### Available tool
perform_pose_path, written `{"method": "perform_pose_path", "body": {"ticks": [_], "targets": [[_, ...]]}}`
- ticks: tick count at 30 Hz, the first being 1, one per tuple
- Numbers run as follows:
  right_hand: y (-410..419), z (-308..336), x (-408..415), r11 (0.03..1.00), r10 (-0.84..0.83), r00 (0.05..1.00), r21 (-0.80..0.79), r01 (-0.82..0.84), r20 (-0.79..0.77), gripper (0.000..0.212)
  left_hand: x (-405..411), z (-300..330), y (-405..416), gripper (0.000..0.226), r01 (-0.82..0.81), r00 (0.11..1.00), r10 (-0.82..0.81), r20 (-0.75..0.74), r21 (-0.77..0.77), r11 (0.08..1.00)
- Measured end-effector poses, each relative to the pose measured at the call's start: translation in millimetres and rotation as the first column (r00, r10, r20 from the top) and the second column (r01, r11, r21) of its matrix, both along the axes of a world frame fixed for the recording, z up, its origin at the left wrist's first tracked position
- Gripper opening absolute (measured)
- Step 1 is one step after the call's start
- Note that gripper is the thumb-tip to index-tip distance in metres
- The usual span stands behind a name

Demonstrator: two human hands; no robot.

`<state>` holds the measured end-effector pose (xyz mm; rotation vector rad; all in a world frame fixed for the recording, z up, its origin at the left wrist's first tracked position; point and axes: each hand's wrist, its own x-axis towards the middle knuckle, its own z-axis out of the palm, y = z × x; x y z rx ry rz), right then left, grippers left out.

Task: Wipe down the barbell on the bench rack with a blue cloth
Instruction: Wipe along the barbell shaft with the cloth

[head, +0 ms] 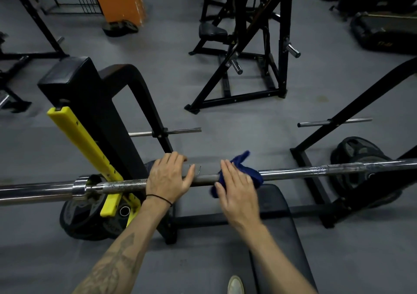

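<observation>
The fingers of the right hand (239,190) lie straight and pressed side by side, flat on top of a blue cloth (244,172) that is bunched around the barbell (316,170). The palm presses the cloth against the bar rather than closing around it; the thumb is hidden, so how it holds cannot be told. One corner of the cloth sticks up beyond the fingertips and another fold hangs below the bar on the near side.

Just beside it, the left hand (168,179) rests over the bar with its fingers close together and curled over the far side, the thumb pointing toward the cloth. A thin black band (159,197) circles that wrist, and the forearm bears a tattoo.

The barbell runs across the view from left to right, resting on a bench rack whose left upright carries a yellow guard (90,158). A black padded bench (275,221) lies under the bar beneath the right hand. Weight plates (358,158) lean against the rack near each end. The floor (248,122) is grey, with other black gym frames standing farther back.
</observation>
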<state>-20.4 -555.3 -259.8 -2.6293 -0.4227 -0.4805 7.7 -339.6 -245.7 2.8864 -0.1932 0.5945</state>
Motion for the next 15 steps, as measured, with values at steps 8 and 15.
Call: {"method": "perform_pose_path", "body": {"ticks": [8,15], "targets": [[-64.6,-8.2,9.2,0.916,-0.401,0.915,0.021,0.401,0.033,0.050,0.8,2.7,-4.1,0.036,-0.008,1.000,0.008,-0.002,0.015,1.000],[60.7,2.0,-9.4,1.000,0.009,0.999,-0.022,-0.008,0.035,0.046,-1.2,2.4,-4.0,0.037,-0.023,0.998,0.024,-0.061,0.017,1.000]]}}
